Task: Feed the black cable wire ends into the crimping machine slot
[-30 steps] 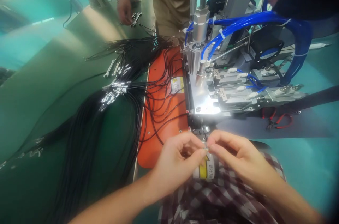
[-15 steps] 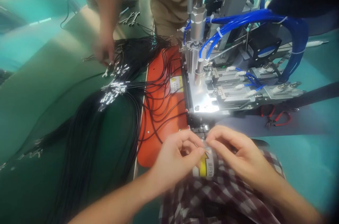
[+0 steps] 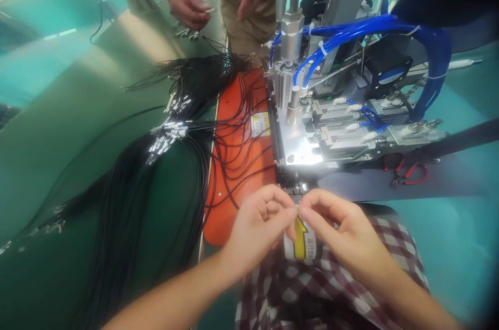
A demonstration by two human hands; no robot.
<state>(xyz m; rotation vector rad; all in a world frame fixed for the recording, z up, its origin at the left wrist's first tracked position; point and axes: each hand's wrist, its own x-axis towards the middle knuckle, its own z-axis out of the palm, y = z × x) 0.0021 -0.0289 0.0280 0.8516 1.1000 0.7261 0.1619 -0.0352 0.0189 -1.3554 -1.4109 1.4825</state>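
Observation:
My left hand (image 3: 265, 221) and my right hand (image 3: 335, 223) meet fingertip to fingertip at the near end of the machine. Both are closed in a pinch. Whatever sits between the fingertips is too small to make out. Just below them a label with a yellow arrow (image 3: 299, 239) shows on the machine's near end. Beyond my fingers lies a small dark metal fixture (image 3: 298, 188). To the left, an orange board (image 3: 244, 163) carries thin black cables (image 3: 230, 150) that run to the machine's edge.
A metal machine (image 3: 300, 148) with blue air hoses (image 3: 362, 26) stands ahead. Red-handled pliers (image 3: 415, 174) lie at right. Bundles of black cables (image 3: 125, 189) with silver ends (image 3: 167, 135) cover the green table (image 3: 54, 127). Across it, a co-worker's hand (image 3: 189, 5) holds a small piece.
My hands have drawn slightly closer together, still pinched at the same spot. The co-worker's one hand has lifted from the cable ends with a small piece; their other has left the machine's top.

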